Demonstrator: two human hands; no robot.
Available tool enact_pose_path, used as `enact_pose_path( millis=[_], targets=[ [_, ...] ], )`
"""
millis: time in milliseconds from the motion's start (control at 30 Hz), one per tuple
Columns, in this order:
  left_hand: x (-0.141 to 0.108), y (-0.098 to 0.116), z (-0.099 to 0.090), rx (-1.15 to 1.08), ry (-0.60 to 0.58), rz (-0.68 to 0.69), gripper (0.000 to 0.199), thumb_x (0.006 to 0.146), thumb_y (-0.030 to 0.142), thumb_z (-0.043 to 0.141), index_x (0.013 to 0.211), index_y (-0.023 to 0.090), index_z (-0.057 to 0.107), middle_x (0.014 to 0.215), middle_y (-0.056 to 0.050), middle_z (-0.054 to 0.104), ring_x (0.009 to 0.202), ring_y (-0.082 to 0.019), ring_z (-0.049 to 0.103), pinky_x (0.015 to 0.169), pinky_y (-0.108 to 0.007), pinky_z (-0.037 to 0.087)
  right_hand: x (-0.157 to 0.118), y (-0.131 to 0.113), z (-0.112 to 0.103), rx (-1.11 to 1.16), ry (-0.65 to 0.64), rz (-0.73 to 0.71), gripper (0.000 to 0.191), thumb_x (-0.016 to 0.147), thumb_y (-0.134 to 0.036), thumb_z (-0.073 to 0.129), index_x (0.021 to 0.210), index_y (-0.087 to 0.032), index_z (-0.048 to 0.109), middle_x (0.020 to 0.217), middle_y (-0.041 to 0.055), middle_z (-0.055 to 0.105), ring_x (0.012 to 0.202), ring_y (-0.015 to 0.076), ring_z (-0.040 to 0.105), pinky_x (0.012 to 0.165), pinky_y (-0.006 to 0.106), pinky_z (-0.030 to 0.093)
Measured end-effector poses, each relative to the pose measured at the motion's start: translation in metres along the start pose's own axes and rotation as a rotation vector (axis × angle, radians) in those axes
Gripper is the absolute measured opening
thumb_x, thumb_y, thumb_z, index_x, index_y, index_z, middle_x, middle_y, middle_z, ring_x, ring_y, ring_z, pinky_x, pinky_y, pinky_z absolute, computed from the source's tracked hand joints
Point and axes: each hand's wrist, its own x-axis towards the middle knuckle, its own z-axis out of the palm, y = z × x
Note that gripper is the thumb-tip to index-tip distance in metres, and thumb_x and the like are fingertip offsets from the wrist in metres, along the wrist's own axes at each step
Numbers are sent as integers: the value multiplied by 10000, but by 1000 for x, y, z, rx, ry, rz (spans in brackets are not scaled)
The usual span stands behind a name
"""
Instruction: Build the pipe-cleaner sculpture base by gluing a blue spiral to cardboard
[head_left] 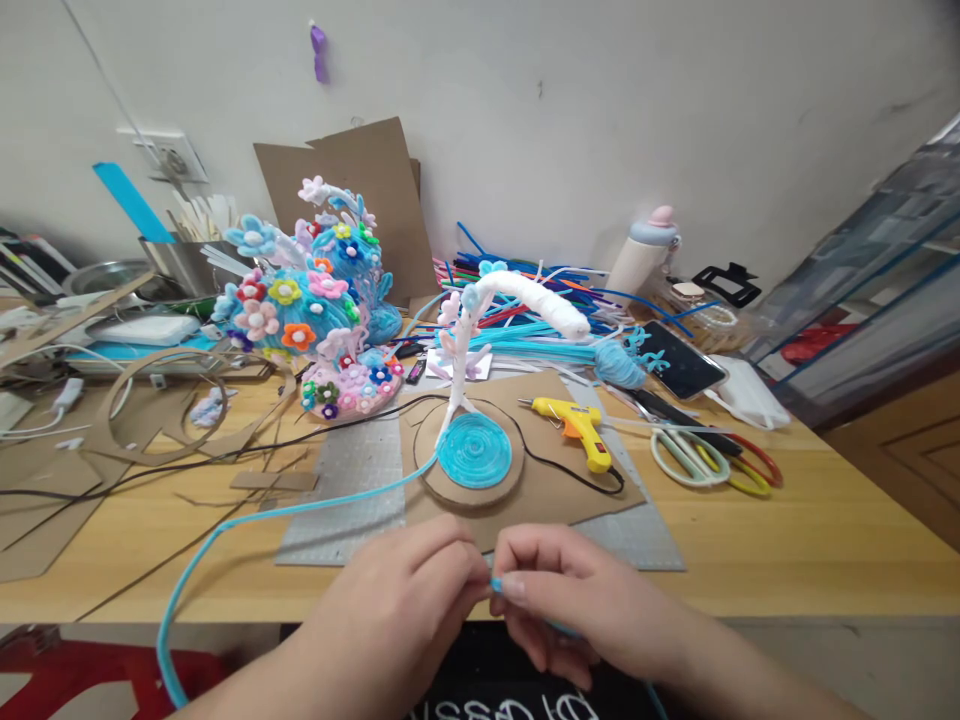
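My left hand (427,590) and my right hand (559,590) meet at the table's front edge, fingertips pinched together. Between them shows a short bit of light-blue pipe cleaner (497,585); more blue passes under my right palm, partly hidden. A long light-blue strand (285,510) runs from the cardboard disc (469,496) out left and down behind my left forearm. On the disc lies a tight blue spiral (475,452). A white wrapped stem (525,290) rises behind the spiral and bends right, with small flowers along it.
A yellow glue gun (577,425) lies on cardboard right of the disc, its black cord crossing the table. Scissors (690,455), a phone (679,360) and a bottle (643,255) are at right. Flower-covered blue pieces (300,310) and cardboard rings (161,450) sit left.
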Motion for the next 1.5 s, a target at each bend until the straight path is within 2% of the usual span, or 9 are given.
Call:
enact_pose_path(
  millis=[367, 533, 700, 800, 867, 1067, 1267, 1367, 1500],
  targets=[
    [6, 6, -2, 223, 36, 113, 210, 926, 91, 369, 896, 160, 565, 781, -39, 602, 641, -180, 571, 541, -280, 484, 8, 8, -11, 542, -254, 149, 230, 752, -276, 644, 778, -216, 424, 507, -87, 515, 291, 17, 286, 289, 128, 177],
    [6, 8, 1, 334, 28, 186, 217, 883, 66, 382, 766, 184, 521, 667, -5, 544, 529, -160, 496, 455, -267, 379, 14, 11, -5, 485, -148, 187, 185, 711, -307, 605, 748, -198, 460, 525, -75, 513, 306, 20, 296, 314, 154, 149],
    [5, 8, 10, 317, 18, 85, 180, 780, 60, 428, 679, 182, 514, 623, -9, 538, 498, -150, 485, 447, -260, 332, 5, 5, 2, -428, 168, -292, 179, 751, -245, 546, 635, -196, 419, 527, -56, 411, 469, 74, 314, 461, 225, 208],
    [6, 8, 13, 94, -94, -146, 103, 721, 102, 493, 659, 178, 523, 615, -2, 574, 516, -135, 515, 455, -230, 321, -4, 3, -1, -1133, 158, -723, 175, 802, -156, 472, 631, -191, 473, 584, -1, 468, 547, 122, 288, 505, 301, 141],
    [6, 9, 13, -61, -174, -333, 98, 699, 99, 508, 650, 180, 537, 582, 17, 584, 514, -124, 522, 458, -211, 316, -7, 4, -4, -1241, 137, -771, 184, 830, -167, 444, 660, -195, 506, 594, 16, 501, 552, 132, 300, 509, 310, 131],
    [4, 8, 12, 8, -139, -176, 109, 719, 78, 521, 702, 176, 567, 649, 5, 599, 576, -139, 572, 510, -223, 392, 0, 9, -8, -106, -63, 84, 288, 852, -440, 449, 786, -175, 545, 545, -34, 516, 375, 66, 361, 381, 206, 216],
    [4, 10, 7, 357, -118, 160, 132, 782, 72, 487, 732, 178, 548, 645, -10, 575, 504, -147, 509, 444, -243, 361, 3, 10, -6, 376, -76, 210, 220, 715, -330, 652, 702, -164, 509, 511, -73, 463, 350, 12, 252, 368, 181, 112],
    [5, 11, 4, 295, -146, 74, 129, 760, 62, 497, 723, 170, 555, 648, -10, 583, 510, -148, 528, 448, -243, 353, 1, 10, -4, 167, -5, 89, 214, 753, -358, 609, 717, -177, 501, 507, -78, 428, 395, 38, 267, 400, 192, 162],
    [8, 9, 6, 0, -273, -219, 116, 709, 64, 518, 690, 169, 565, 664, 2, 609, 575, -141, 560, 501, -225, 367, -8, 10, -7, -793, 63, -464, 144, 829, -219, 480, 697, -181, 520, 622, -2, 511, 565, 112, 373, 508, 261, 221]
  ],
)
